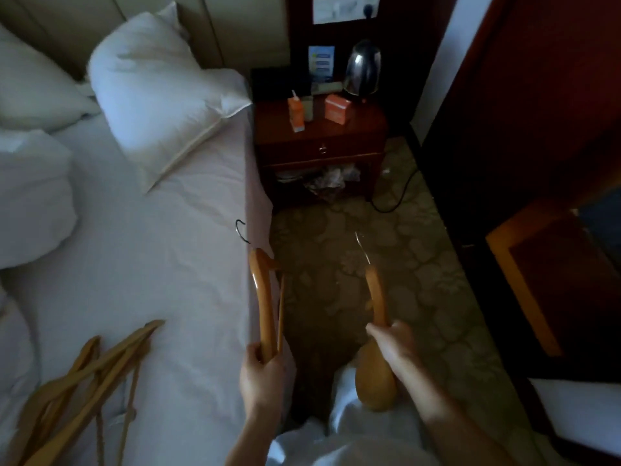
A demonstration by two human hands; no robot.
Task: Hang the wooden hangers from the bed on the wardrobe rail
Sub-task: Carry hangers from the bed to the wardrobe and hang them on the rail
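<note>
Beside the bed [168, 247], the left hand [260, 368] gripped one hanger [264, 304], the right hand [393, 344] a second hanger [378, 297], neither hung; a hanger pile [84, 375] lay on the bed.

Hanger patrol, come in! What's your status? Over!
Left hand grips one wooden hanger; right hand grips a second hanger. Pile of hangers lies on the bed. Wardrobe rail not in view; black cord on the floor ahead.
</note>
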